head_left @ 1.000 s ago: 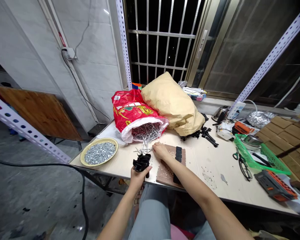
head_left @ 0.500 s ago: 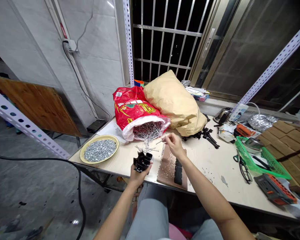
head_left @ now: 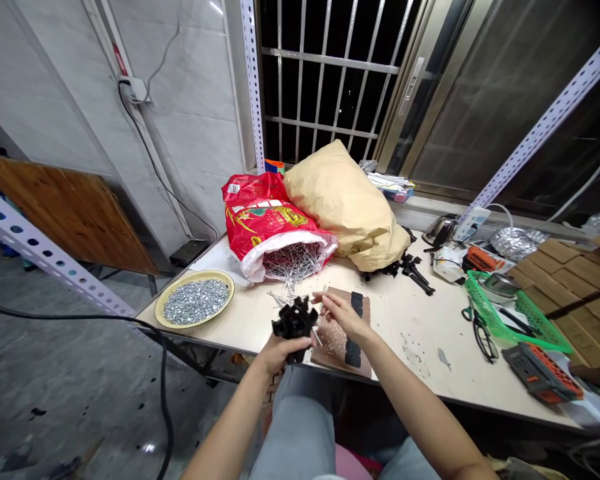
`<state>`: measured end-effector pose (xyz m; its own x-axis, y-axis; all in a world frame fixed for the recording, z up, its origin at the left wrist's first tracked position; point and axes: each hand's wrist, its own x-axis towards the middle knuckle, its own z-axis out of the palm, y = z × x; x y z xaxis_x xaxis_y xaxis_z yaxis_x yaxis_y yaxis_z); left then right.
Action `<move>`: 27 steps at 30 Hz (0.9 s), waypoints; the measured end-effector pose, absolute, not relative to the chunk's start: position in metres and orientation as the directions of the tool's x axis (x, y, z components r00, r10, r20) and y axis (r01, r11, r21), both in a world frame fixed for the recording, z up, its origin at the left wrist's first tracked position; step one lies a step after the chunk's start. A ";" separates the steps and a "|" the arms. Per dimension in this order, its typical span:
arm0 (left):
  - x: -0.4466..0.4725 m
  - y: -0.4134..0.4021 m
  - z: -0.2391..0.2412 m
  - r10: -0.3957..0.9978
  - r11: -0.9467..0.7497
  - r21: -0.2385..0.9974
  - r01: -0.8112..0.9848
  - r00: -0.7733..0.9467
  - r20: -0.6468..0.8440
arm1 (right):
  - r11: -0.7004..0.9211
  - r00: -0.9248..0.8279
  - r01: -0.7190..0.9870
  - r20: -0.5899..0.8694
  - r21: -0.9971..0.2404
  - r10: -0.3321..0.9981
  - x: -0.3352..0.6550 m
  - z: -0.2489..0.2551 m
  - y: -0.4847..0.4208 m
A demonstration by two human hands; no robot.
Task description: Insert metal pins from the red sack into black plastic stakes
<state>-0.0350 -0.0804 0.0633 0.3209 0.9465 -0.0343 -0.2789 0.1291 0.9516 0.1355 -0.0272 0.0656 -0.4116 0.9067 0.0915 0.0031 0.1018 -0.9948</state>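
Observation:
My left hand (head_left: pixel 275 352) is closed around a bunch of black plastic parts (head_left: pixel 296 320) above the table's front edge. A thin metal pin (head_left: pixel 317 338) sticks out on the right side of the bunch. My right hand (head_left: pixel 344 317) is right beside these parts, its thumb and fingers drawn together at their edge; what the fingertips hold is too small to make out. Behind both hands lies an open red bag (head_left: pixel 275 213) with long metal pins (head_left: pixel 293 260) spilling from its mouth. Below my right hand is a brown board (head_left: pixel 333 343) with black pads (head_left: pixel 353 353) on it.
A yellow dish (head_left: pixel 195 299) of small metal pieces stands at the left. Behind is a large tan sack (head_left: pixel 347 207), with black parts (head_left: pixel 417 273) beside it. Toward the right are scissors (head_left: pixel 483 333), a green basket (head_left: pixel 523 307), an orange-black device (head_left: pixel 543 373) and cardboard boxes (head_left: pixel 550 267).
My right hand has come from near the bag's mouth, where it pinched a metal pin, down to the black parts. My left hand has tilted the bunch and shifted slightly right.

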 end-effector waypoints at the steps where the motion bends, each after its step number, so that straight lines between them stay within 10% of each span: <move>1: -0.035 -0.082 0.066 0.919 0.138 0.967 -0.213 0.392 -0.044 | 0.085 -0.459 -0.013 0.081 -0.996 0.885 0.136 0.068 -0.024; 6: -0.027 -0.089 0.069 0.904 0.003 0.999 -0.047 0.427 0.017 | 0.061 -0.576 -0.070 0.090 -0.996 0.812 0.137 0.080 -0.015; 13: -0.024 -0.083 0.037 0.981 -0.190 0.964 0.185 0.075 0.178 | 0.527 0.026 0.008 0.527 -0.850 0.850 0.151 0.120 -0.029; 19: -0.024 -0.081 0.035 0.977 -0.214 0.947 0.241 0.036 0.211 | 0.769 -0.041 0.148 0.773 -0.622 0.633 0.146 0.140 -0.050; 27: -0.028 -0.085 0.037 0.981 -0.182 0.957 0.225 -0.029 0.193 | 0.789 -0.304 0.199 0.728 -0.582 0.614 0.133 0.137 -0.055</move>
